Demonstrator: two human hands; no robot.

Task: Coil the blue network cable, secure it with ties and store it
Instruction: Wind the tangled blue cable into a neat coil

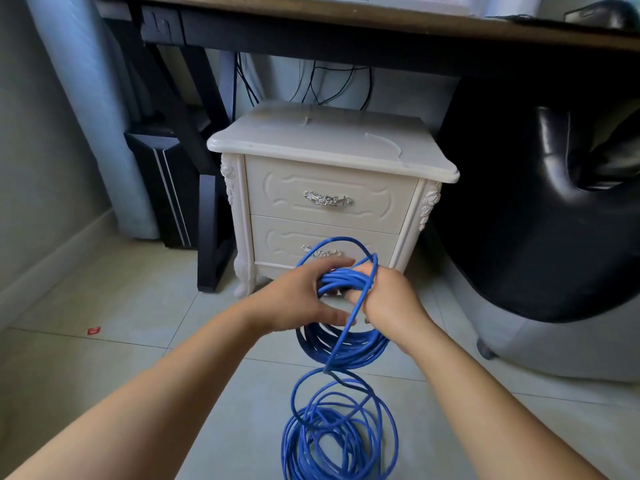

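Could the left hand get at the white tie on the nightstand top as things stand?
Probably yes. The white tie lies uncovered on the nightstand top, ahead of the left hand. That hand grips the blue cable coil, but the right hand grips it too, so it could let go.

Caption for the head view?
Left hand and right hand hold blue cable coil before white nightstand; rest lies on floor.

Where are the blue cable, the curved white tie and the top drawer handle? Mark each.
blue cable [346,355]: head view, bottom of the held coil.
curved white tie [387,142]: head view, middle of its strip.
top drawer handle [327,199]: head view, centre of the metal pull.
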